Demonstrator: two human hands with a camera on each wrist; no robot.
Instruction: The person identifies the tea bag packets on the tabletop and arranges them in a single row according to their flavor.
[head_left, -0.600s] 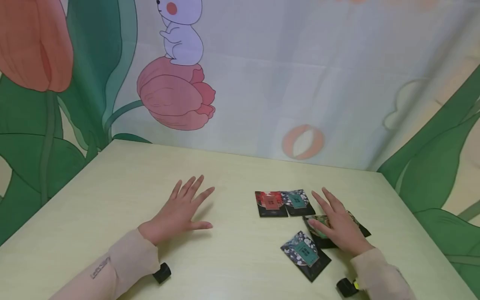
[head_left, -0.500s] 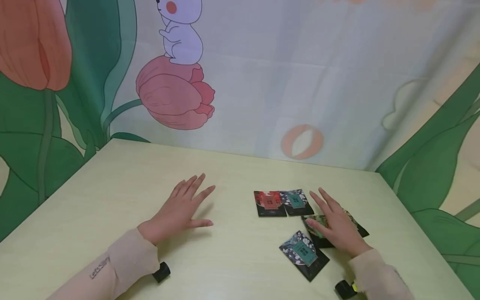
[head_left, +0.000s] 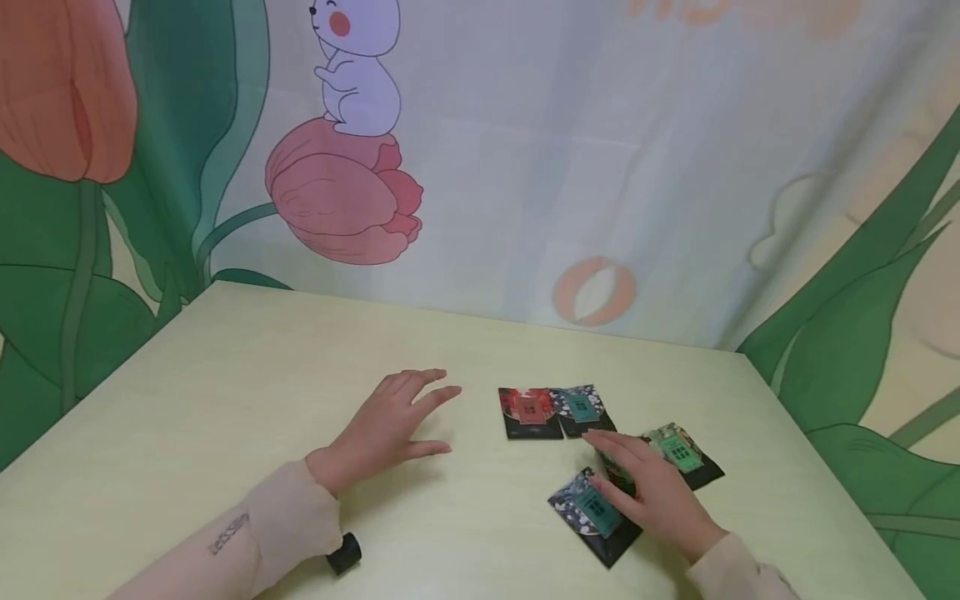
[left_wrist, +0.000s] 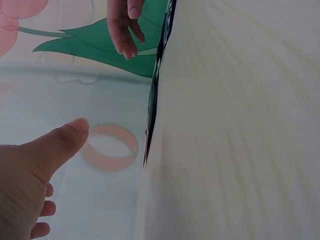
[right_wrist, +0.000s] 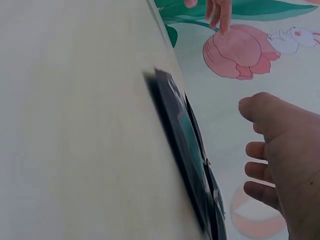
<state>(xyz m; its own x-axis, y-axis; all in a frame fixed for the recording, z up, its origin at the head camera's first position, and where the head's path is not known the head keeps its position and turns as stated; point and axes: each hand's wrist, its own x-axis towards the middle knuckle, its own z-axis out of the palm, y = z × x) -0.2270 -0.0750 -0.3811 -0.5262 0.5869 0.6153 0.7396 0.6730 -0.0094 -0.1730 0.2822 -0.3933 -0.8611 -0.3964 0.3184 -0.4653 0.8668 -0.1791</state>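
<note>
Small flat packets with floral tops and black bottoms lie on the table. Side by side at the back are a red packet (head_left: 530,412) and a blue floral packet (head_left: 581,408). Nearer the front, another blue floral packet (head_left: 600,512) lies at a slant. My right hand (head_left: 663,504) hovers over this group, palm down, its thumb overlapping the slanted packet in the head view. Beyond it a green packet (head_left: 681,452) shows, with more green-patterned packaging (head_left: 617,475) partly hidden under the fingers. Left of the packets, my left hand (head_left: 382,433) hangs above the table, fingers loosely bent, holding nothing.
The pale table (head_left: 247,383) backs onto a printed curtain (head_left: 510,183) with tulips and a white animal. A black wrist device (head_left: 344,554) sticks out by the left sleeve (head_left: 277,525).
My right hand has shifted left, uncovering the green packet and reaching over the slanted blue one. My left hand has moved slightly right, with its fingers more bent.
</note>
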